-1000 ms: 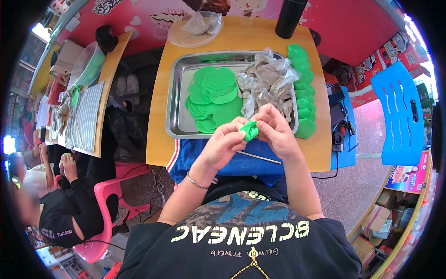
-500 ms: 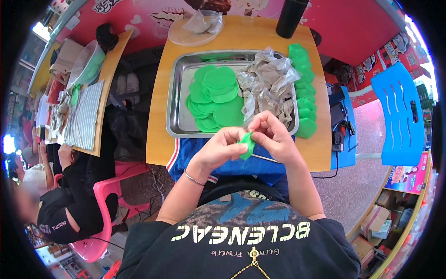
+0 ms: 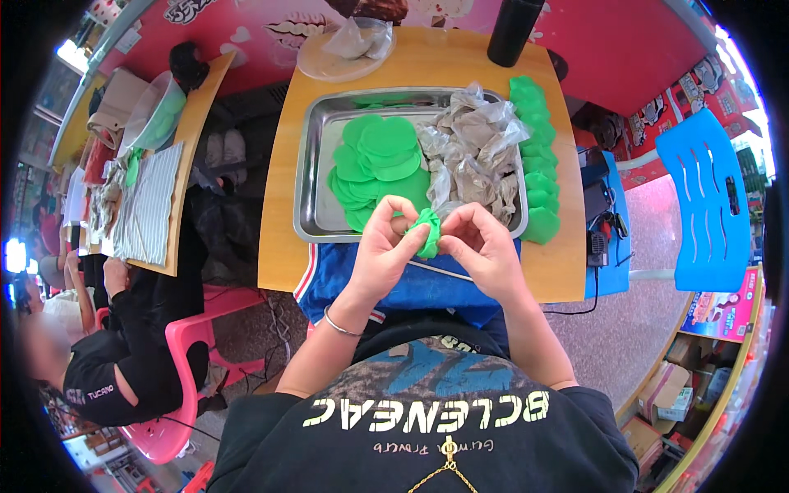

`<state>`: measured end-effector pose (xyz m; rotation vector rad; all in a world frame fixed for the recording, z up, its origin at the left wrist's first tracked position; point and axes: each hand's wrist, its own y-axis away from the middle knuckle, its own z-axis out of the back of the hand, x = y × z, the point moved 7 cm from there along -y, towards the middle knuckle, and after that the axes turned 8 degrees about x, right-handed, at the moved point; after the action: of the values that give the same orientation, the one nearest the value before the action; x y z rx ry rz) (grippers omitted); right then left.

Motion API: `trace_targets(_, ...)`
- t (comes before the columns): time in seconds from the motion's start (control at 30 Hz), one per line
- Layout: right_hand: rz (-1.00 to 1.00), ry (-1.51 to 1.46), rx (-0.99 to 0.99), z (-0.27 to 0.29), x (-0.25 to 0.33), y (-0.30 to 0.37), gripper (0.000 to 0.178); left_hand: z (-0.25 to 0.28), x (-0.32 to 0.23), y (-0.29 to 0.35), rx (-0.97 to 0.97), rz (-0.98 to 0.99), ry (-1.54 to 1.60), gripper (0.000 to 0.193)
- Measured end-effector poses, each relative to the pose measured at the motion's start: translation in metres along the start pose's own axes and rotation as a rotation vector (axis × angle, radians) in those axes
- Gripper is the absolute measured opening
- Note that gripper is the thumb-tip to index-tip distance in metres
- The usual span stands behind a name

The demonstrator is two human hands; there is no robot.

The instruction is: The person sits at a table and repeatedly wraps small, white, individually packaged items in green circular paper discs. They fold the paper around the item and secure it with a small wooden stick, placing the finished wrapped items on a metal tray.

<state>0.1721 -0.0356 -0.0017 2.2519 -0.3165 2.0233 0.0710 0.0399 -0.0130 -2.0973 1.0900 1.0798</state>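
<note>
In front of me, over the tray's near edge, a crumpled, gathered piece of thin green material (image 3: 428,232) is between my fingertips. My left hand (image 3: 385,251) pinches it from the left side. My right hand (image 3: 486,251) has thumb and forefinger pressed together at its right edge. Just beyond the hands lies a metal tray (image 3: 308,197). Its left half holds a loose pile of flat green discs (image 3: 386,156). On its right sits a heap of greyish-brown lumps in clear plastic (image 3: 472,140). Whether the green piece wraps anything is hidden.
An overlapping row of green pieces (image 3: 540,164) runs along the right of the wooden table (image 3: 279,238). At the back stand a round clear lid with plastic on it (image 3: 349,53) and a black cylinder (image 3: 516,33). A person (image 3: 123,361) sits left; a blue chair (image 3: 715,205) stands right.
Both hands have shifted slightly, and the left fingers have risen round the green piece. The piece has turned and is now more bunched up, a little farther from me.
</note>
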Motion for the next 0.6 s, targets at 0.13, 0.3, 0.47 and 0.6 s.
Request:
trace_targets(0.13,-0.023,0.009,-0.027,0.007,0.000,0.003,0.015,0.004,-0.002,0.000,-0.088,0.009,-0.313,0.013)
trace_targets(0.3,-0.042,-0.092,-0.036,0.002,-0.004,-0.003,0.019,-0.001,-0.007,-0.001,-0.136,-0.110,-0.262,0.016)
trace_targets(0.47,-0.010,-0.044,0.001,0.007,0.000,-0.003,0.019,-0.001,-0.009,-0.003,-0.092,0.070,-0.534,0.006)
trace_targets(0.6,0.013,-0.031,0.007,0.013,0.004,-0.003,0.015,0.001,0.006,-0.003,0.080,0.180,-0.070,0.011)
